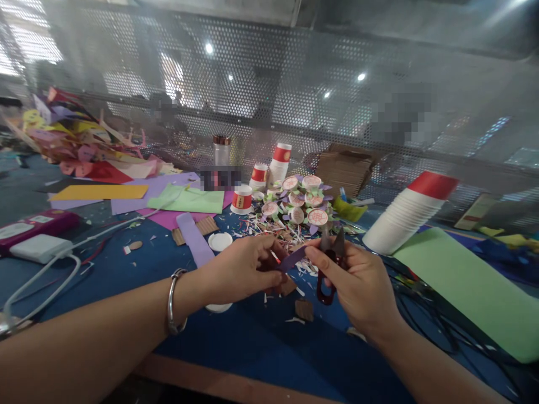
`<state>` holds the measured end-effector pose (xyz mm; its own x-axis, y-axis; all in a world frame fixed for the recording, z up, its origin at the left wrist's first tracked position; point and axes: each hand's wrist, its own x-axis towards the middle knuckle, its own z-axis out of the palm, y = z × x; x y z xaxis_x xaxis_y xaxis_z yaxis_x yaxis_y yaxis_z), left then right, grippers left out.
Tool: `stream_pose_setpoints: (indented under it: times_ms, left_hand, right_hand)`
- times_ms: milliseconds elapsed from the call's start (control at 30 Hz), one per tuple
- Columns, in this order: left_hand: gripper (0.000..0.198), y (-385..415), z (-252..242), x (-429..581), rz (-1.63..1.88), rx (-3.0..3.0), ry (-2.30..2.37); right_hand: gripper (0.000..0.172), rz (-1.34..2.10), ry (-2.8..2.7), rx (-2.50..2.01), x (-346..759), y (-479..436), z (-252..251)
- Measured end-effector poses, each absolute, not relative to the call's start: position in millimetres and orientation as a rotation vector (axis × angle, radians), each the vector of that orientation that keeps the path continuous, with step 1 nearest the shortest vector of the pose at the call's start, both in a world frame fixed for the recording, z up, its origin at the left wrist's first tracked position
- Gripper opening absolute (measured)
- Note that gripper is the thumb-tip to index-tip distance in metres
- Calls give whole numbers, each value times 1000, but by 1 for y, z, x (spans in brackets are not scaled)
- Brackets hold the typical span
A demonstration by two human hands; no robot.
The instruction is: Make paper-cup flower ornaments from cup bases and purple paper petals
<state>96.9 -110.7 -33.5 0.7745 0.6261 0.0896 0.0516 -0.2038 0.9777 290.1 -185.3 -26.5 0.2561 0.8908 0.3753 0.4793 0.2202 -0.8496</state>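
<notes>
Between my hands stretches a short purple paper strip [293,258]. My left hand [246,264], with a silver bangle at the wrist, pinches its left end. The thumb and fingertips of my right hand [362,283] meet its other end. A pair of scissors with dark red handles [326,289] is tucked in that same right hand, blades up and slightly apart, away from the strip. Beyond my hands sits a cluster of small round pieces [297,199] with red print and green and purple paper bits. A longer lilac strip [194,238] lies behind my left wrist.
Stacked paper cups [410,216] lean at the right beside green paper [471,292] and black cables [438,325]. Colored sheets [189,199] and a heap of paper pieces [84,140] lie left, near a white charger [41,248]. Scraps litter the blue tabletop [261,336].
</notes>
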Motion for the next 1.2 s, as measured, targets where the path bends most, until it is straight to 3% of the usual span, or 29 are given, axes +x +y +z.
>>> stream_pose_setpoints:
  times_ms: [533, 800, 967, 1200]
  left_hand:
    - [22, -111, -26, 100, 659, 1325, 600]
    - [20, -114, -20, 101, 753, 1157, 430]
    - [17, -117, -19, 103, 719, 1055, 261]
    - [13, -114, -15, 100, 774, 994, 274]
  right_hand:
    - [41, 504, -1197, -1405, 293, -182, -30]
    - [52, 612, -1535, -1482, 289, -180, -32]
    - [46, 560, -1815, -1399, 279, -181, -27]
    - [36, 717, -1752, -1353, 276, -182, -28]
